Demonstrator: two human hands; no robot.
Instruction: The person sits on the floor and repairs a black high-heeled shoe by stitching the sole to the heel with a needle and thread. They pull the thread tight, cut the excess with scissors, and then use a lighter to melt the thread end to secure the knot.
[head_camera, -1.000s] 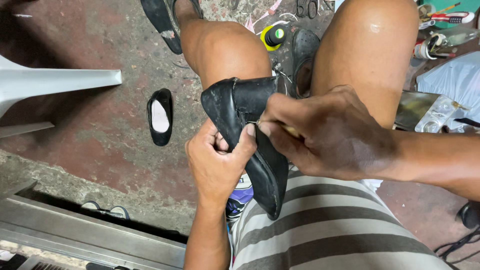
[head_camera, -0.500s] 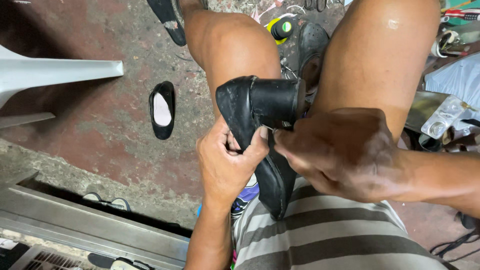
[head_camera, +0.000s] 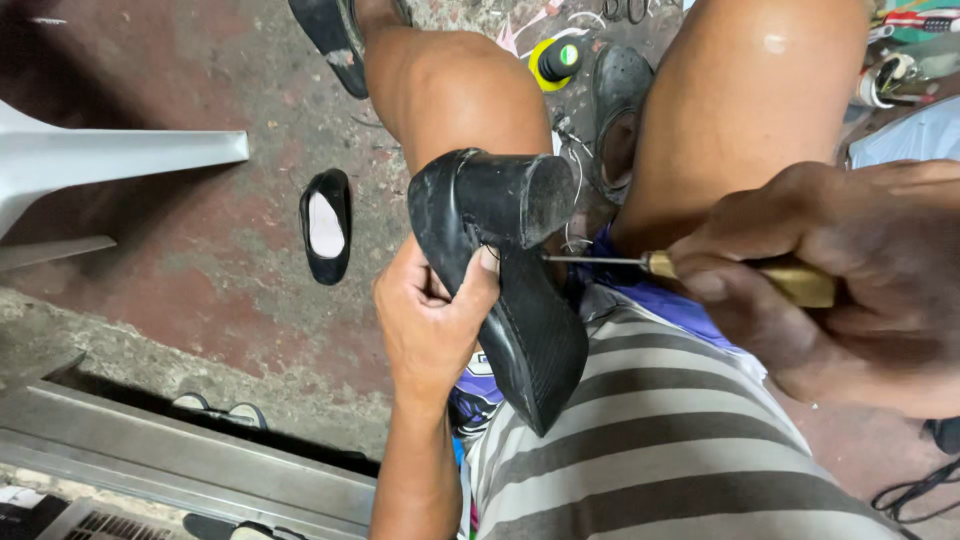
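Between the knees, a black block-heel shoe (head_camera: 510, 290) sits sole-up, heel end pointing away from the body. Left hand (head_camera: 430, 320) wraps its arch from the left, thumb pressed on the sole edge. Right hand (head_camera: 850, 290) is closed round a wooden-handled awl (head_camera: 700, 268) w/ its metal tip touching the sole just right of that thumb. Well left of the left hand, a black flat shoe (head_camera: 325, 225) lies on the floor; beyond the heel, a yellow-rimmed container (head_camera: 555, 62).

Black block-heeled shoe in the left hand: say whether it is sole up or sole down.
Sole up: the black block-heeled shoe shows its ribbed sole and heel base.
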